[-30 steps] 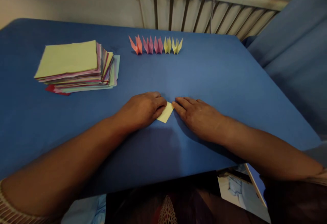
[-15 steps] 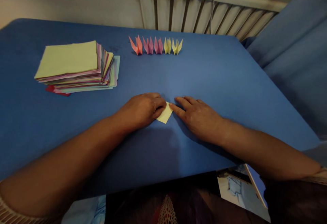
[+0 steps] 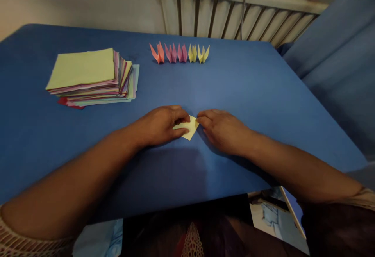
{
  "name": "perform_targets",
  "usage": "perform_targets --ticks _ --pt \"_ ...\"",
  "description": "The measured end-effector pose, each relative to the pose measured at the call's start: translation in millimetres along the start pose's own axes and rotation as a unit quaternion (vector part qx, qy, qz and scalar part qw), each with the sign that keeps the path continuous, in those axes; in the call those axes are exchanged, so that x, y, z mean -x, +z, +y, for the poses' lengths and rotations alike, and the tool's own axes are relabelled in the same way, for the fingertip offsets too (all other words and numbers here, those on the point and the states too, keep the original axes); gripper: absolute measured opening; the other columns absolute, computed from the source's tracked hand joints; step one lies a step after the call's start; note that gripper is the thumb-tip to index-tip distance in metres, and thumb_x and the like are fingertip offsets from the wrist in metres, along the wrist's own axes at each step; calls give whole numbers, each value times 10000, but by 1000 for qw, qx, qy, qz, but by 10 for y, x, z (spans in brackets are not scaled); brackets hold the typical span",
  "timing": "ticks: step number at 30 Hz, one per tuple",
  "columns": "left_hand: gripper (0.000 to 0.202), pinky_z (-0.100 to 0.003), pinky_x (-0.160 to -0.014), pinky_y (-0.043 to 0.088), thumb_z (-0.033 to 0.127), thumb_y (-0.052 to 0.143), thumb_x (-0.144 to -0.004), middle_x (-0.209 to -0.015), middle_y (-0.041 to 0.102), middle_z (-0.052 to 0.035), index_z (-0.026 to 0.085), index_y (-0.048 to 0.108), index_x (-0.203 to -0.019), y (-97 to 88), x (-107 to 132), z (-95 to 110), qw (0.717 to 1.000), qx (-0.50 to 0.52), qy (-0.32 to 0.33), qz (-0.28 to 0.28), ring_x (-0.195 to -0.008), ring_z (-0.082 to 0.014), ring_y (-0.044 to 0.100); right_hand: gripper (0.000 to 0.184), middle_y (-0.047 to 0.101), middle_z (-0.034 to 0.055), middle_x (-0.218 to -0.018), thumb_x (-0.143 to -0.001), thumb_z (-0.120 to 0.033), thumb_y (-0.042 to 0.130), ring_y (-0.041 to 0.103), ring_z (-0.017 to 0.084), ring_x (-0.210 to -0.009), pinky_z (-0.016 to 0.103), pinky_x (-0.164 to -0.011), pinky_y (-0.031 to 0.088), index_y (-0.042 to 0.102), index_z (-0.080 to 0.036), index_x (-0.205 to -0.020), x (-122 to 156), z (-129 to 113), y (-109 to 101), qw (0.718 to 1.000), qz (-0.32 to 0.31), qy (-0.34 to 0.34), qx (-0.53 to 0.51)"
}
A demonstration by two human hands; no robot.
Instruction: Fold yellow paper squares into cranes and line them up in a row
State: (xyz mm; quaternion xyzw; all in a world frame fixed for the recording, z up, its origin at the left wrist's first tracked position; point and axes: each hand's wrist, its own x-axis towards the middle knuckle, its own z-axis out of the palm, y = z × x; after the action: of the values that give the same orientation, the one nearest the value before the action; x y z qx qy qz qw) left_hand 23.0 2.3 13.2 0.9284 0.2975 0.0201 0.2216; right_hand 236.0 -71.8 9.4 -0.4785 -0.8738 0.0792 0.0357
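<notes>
A small pale yellow piece of folded paper (image 3: 191, 129) lies flat on the blue table, between my two hands. My left hand (image 3: 164, 124) rests over its left part, thumb and fingers spread apart and pressing it down. The thumb lies across the paper near its front edge. My right hand (image 3: 224, 130) is closed, thumb and forefinger pinching the paper's right corner. The fingers hide part of the paper's left and right edges.
A thick stack of coloured paper sheets (image 3: 84, 67), yellow on top, sits at the left. Several folded paper cranes (image 3: 182, 54) in orange, pink and yellow stand in a row at the back. Behind the table (image 3: 240, 77) is a radiator (image 3: 205, 13); a blue curtain (image 3: 340, 54) hangs right.
My left thumb has spread away from the fingers and onto the paper. My right fingers have drawn together at the paper's right corner. The view has shifted slightly.
</notes>
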Motion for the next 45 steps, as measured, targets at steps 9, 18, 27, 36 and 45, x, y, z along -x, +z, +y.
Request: perform_targets --ticks 9,18,27,36,45 --pt "357 -298 -873 451 274 619 -834 -1131 611 -70 200 563 -1178 -135 178 112 998 -32 21 -49 -996 -197 594 430 533 156 -1389 -948 -342 530 479 279 -1289 459 -1040 416 527 -138 -1327 13 -3 43 995 3 -86 -56" --pt "130 -264 -760 452 179 536 -862 -1013 609 -61 176 573 -986 -137 198 212 993 -102 49 -37 -862 -171 593 451 587 147 -1305 -926 -385 580 522 274 -1212 454 -1017 430 537 -134 -1299 -61 70 100 994 32 -86 -67" --pt "101 -271 -741 436 193 511 -857 -964 600 -54 180 579 -930 -128 172 181 993 -101 55 -33 -838 -174 579 343 624 143 -1236 -962 -349 536 575 261 -1110 437 -960 454 598 -139 -1226 -136 105 152 995 44 -84 -30" --pt "144 -301 -798 463 206 551 -826 -1043 591 -71 180 563 -967 -94 181 232 994 -93 48 -25 -902 -196 585 311 619 129 -1237 -982 -326 472 562 262 -1118 425 -937 465 636 -158 -1186 -152 151 174 994 54 -87 -47" --pt "190 -289 -781 461 185 449 -880 -984 598 -62 169 575 -1022 -81 161 200 995 -85 47 -2 -847 -177 591 399 617 133 -1197 -926 -433 573 541 271 -1097 442 -945 427 605 -161 -1216 -158 167 201 992 69 -88 -66"
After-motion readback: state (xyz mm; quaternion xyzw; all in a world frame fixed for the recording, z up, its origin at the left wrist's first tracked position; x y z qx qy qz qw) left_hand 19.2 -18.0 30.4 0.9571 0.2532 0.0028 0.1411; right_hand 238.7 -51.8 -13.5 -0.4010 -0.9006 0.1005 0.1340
